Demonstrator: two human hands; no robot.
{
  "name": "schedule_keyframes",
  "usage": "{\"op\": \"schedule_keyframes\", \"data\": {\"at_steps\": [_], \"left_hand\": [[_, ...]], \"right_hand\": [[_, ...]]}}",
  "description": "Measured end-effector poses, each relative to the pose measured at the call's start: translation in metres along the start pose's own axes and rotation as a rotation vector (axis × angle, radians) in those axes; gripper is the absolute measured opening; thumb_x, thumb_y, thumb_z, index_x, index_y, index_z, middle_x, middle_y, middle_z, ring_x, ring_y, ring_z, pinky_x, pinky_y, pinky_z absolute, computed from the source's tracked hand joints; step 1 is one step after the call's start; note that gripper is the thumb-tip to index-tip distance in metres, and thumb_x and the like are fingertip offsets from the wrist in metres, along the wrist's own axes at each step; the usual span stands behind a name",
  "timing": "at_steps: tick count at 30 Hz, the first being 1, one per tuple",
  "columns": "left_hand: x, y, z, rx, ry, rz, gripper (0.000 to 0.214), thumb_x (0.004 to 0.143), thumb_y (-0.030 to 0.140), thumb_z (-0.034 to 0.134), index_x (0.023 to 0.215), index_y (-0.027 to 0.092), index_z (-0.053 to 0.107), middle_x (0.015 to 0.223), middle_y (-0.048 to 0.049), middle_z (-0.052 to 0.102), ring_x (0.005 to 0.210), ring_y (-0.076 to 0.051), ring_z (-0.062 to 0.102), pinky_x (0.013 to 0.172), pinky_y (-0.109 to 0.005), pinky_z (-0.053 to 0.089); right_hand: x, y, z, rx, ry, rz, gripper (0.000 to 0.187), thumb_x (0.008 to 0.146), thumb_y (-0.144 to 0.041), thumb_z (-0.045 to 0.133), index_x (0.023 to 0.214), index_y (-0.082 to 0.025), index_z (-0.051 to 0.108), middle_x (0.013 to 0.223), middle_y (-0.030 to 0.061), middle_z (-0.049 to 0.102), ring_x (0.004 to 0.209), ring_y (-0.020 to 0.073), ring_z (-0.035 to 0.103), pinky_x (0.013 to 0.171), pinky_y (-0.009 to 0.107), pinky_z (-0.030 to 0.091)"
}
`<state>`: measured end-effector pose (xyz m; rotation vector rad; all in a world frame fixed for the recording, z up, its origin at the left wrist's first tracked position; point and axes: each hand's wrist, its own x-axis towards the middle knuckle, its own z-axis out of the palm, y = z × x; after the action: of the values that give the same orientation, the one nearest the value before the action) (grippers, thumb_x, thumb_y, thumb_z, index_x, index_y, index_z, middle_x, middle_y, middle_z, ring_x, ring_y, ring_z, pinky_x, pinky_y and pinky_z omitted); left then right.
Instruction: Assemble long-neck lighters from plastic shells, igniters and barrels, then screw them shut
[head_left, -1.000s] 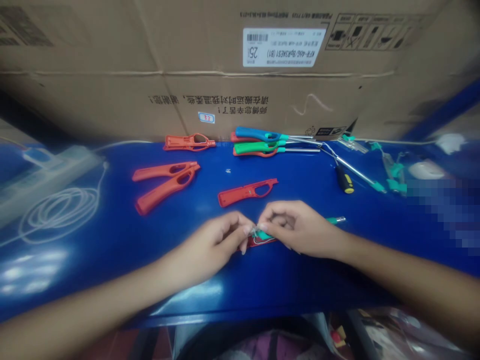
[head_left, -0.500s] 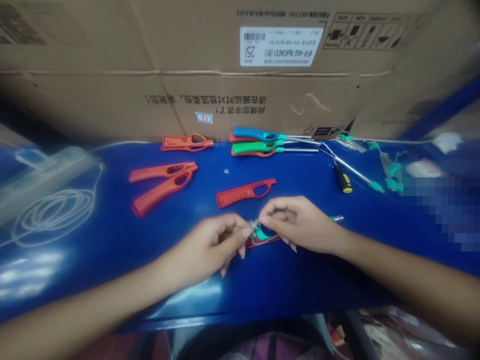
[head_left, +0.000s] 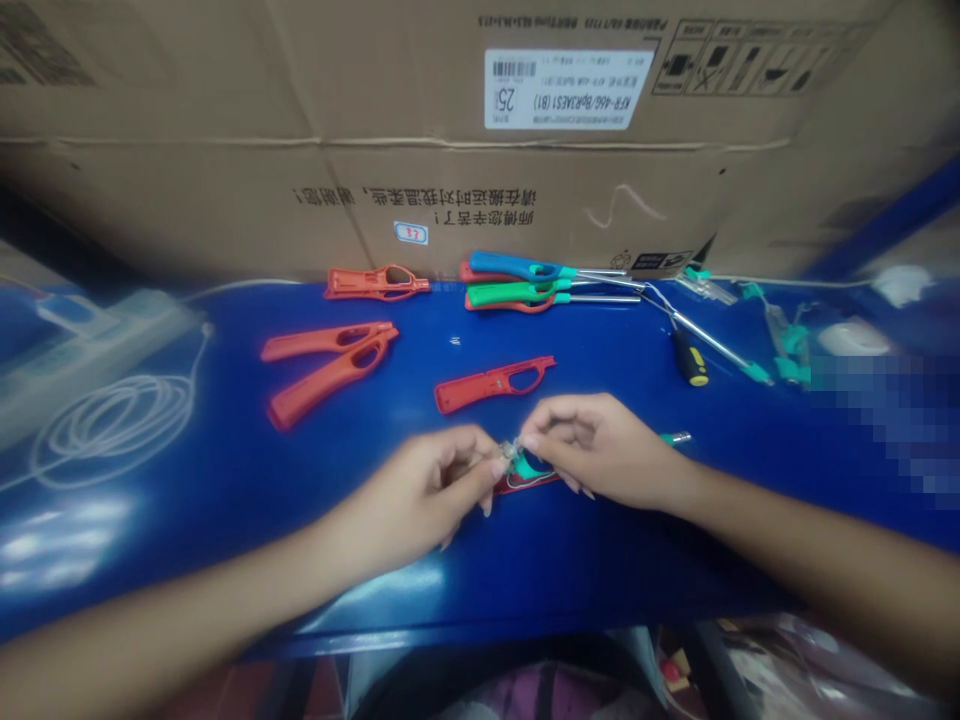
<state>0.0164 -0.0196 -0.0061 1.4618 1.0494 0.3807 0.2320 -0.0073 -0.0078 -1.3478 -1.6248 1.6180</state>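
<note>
Clear part [head_left: 511, 452] sits between both sets of fingertips, just above the work shell [head_left: 529, 486]. Left hand [head_left: 450, 480]: thumb and index pinched on the part's left end, other fingers curled loosely. Right hand [head_left: 592, 440]: thumb and index closed on its right end, other fingers bent under; exact grip point too small to read. Teal piece [head_left: 529, 467] and white wire [head_left: 513, 482] show right below the fingertips, over the red work shell, which is mostly hidden under the right hand. Metal tip [head_left: 681, 437] pokes out to the right of the right knuckles. Loose shell [head_left: 474, 388], red, lies just beyond the fingers, hollow side up. Two pins [head_left: 455, 341], tiny, farther out past it. Shell pair [head_left: 330, 360], overlapping, out to the left of the fingers; orange shell [head_left: 345, 285] farther away behind that. Straight ahead, well past the fingers: blue lighter [head_left: 510, 264] and green lighter [head_left: 502, 294], stacked with reddish ones. Screwdriver [head_left: 688, 360] ahead and to the right, teal parts [head_left: 792, 345] right of that. All on the blue table [head_left: 615, 570].
</note>
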Motion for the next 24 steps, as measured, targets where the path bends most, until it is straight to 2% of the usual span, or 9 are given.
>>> {"op": "schedule_keyframes", "data": {"at_steps": [10,20,24], "left_hand": [[-0.0004,0.0005,0.0015,0.022,0.011,0.003,0.03,0.099,0.043,0.052,0.089,0.016,0.058,0.069,0.0041,0.058,0.04,-0.003,0.042,0.037,-0.014,0.033],[0.0002,0.0062,-0.0029,-0.038,-0.008,-0.03,0.028,0.097,0.043,0.052,0.091,0.016,0.056,0.073,0.0042,0.058,0.041,-0.004,0.044,0.039,-0.016,0.035],[0.0003,0.0068,-0.0036,-0.034,-0.021,-0.036,0.029,0.097,0.045,0.052,0.092,0.016,0.056,0.072,0.0044,0.057,0.041,-0.004,0.044,0.038,-0.016,0.035]], "right_hand": [[0.0014,-0.0003,0.001,-0.015,0.0,-0.027,0.012,0.09,-0.025,0.062,0.081,-0.016,0.061,0.049,-0.0078,0.052,0.04,0.005,0.047,0.039,0.015,0.037],[0.0002,-0.0046,-0.0008,0.012,0.003,-0.001,0.016,0.089,-0.028,0.065,0.081,-0.014,0.066,0.048,-0.0065,0.054,0.038,0.0056,0.049,0.037,0.016,0.044],[0.001,-0.0021,-0.0015,-0.003,0.009,-0.079,0.021,0.088,-0.033,0.068,0.089,-0.012,0.071,0.06,-0.0032,0.06,0.041,0.0055,0.052,0.037,0.017,0.045]]}}
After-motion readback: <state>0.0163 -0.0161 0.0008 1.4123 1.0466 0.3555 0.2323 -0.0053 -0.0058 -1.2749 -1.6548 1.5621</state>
